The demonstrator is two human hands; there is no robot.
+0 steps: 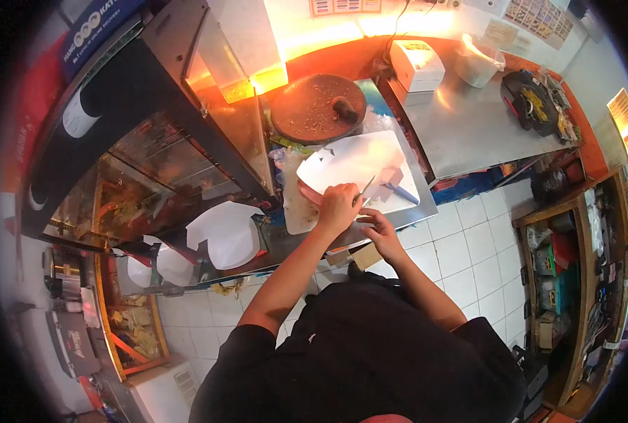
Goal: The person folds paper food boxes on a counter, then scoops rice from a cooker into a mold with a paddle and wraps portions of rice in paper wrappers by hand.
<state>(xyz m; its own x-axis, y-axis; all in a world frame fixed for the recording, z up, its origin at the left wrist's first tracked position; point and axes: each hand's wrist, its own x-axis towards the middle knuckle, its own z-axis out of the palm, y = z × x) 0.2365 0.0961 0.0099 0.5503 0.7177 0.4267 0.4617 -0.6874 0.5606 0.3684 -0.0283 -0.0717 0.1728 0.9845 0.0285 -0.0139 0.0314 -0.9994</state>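
My left hand [338,209] is closed over the near edge of the white cutting board [301,220]. A thin, pointed, silvery blade, seemingly a knife [367,187], sticks up from its fingertips; the handle is hidden. Just right of it, my right hand [382,234] has its fingers bent but apart, close to the left fingertips, with nothing clearly in them. On the board, beyond both hands, lies an opened white paper box [349,161] with a reddish-brown outer side. A blue-handled knife [402,194] rests at the board's right.
Behind the board sits a broad stone mortar [307,106] with a dark pestle [343,109]. More white paper boxes [226,236] line the counter to the left, below a glass display case [145,166]. A steel counter [469,134] at right bears a white carton [417,65].
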